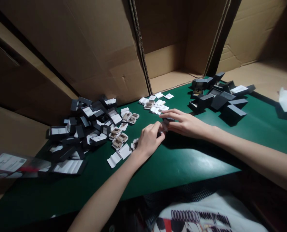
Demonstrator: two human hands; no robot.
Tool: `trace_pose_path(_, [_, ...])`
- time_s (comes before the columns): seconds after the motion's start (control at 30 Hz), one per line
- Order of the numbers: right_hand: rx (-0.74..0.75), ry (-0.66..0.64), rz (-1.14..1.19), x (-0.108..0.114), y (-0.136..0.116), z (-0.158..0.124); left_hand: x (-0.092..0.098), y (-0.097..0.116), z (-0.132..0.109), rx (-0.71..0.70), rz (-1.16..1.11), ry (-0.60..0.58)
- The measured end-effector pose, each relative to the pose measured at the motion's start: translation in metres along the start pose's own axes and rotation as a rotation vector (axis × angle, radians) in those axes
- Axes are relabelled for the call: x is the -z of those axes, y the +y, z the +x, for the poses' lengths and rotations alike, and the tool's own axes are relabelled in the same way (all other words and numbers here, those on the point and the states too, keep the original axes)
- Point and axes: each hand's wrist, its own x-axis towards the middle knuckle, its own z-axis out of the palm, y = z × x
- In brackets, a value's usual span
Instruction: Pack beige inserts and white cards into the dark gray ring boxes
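At the middle of the green table my right hand (185, 124) is closed around a small dark box (168, 120), mostly covered by the fingers. Right beside it, my left hand (148, 138) pinches a small white piece (163, 127), which looks like a folded card insert. The two hands meet at the box, so whether the piece sits in it or against it is hidden. Close to my left wrist lie white folded inserts (124, 151), some with brown card undersides. Beyond the fingers is another cluster of white inserts (155, 103).
A heap of black boxes (79, 132) with white linings covers the left of the green table (182, 164). More open black boxes (218, 100) lie at the right. Cardboard cartons (104, 42) stand behind. A clear plastic bag (17, 166) with a label is at the left edge.
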Motion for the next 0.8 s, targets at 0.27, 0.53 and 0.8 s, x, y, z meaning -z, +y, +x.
trace_pose_path(0.27, [-0.005,-0.009,0.01,0.001,0.001,-0.001,0.018,-0.009,0.005,-0.076,-0.163,-0.135])
trace_pose_path(0.53, [0.002,0.003,0.01,0.0,0.005,-0.003,0.026,-0.017,0.008,-0.226,-0.105,-0.178])
trace_pose_path(0.8, [-0.005,0.035,0.007,-0.006,0.006,-0.004,0.018,-0.018,0.004,-0.41,0.19,-0.061])
